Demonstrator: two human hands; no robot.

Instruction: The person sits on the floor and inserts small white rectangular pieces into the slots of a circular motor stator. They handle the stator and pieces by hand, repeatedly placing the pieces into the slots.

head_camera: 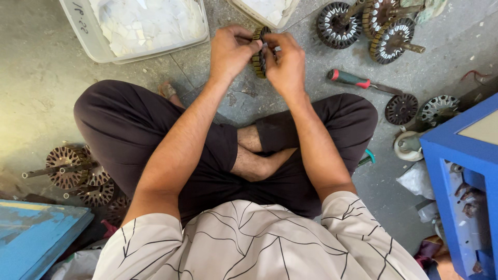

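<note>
Seated cross-legged on the floor, the person grips a stator core (259, 54) upright between left hand (232, 52) and right hand (285, 62), both closed on it. Right fingertips seem to press white slips into its slots; how many are filled is hidden.

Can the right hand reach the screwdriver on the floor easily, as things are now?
Probably yes. The screwdriver lies on bare floor just beside the right hand, with nothing between. But both hands now hold the slotted core, so the right would have to let go first.
</note>
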